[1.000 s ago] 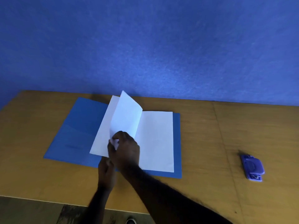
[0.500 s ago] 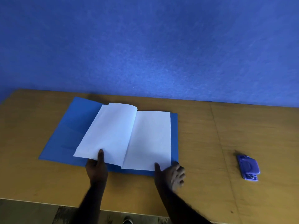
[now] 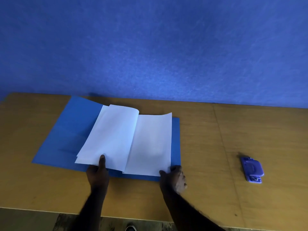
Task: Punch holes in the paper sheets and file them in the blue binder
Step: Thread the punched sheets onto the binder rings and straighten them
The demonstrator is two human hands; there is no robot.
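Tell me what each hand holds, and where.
The left hand pinches the turned-over sheets at their near edge. The right hand grips the right-hand sheet at its near right corner.

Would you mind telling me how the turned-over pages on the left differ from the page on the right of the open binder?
The left pages lie slanted, overhanging the spine of the blue binder; the right page sits straighter on the right cover. The left pages arch at the fold; the right page lies flatter, its far corner curling up. The left hand thumbs the left pages; the right hand is at the right page's corner. Both are blank white.
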